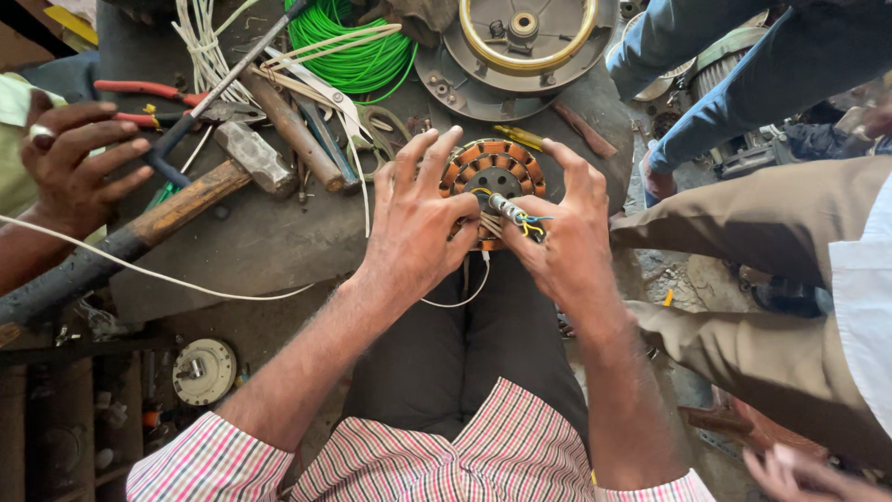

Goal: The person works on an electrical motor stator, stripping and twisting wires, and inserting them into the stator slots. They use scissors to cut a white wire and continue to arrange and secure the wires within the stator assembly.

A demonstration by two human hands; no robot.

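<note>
A round motor stator [492, 170] with copper-orange windings rests at the near edge of a dark worktable [269, 246], against my lap. My left hand [420, 223] grips its left side, fingers spread over the rim. My right hand [564, 232] holds the right side, and its thumb and forefinger pinch a bundle of leads with a grey sleeve and yellow and blue wires [516, 216] over the stator's centre. A thin white cord [186, 284] trails off to the left from under my hands.
A hammer [200, 191], red-handled pliers [149, 93], scissors [379, 130], white cords and a green wire coil [348, 46] crowd the table. A round motor cover [516, 46] lies behind. Another person's hand [79, 158] rests at the left; people in brown and blue trousers sit to the right.
</note>
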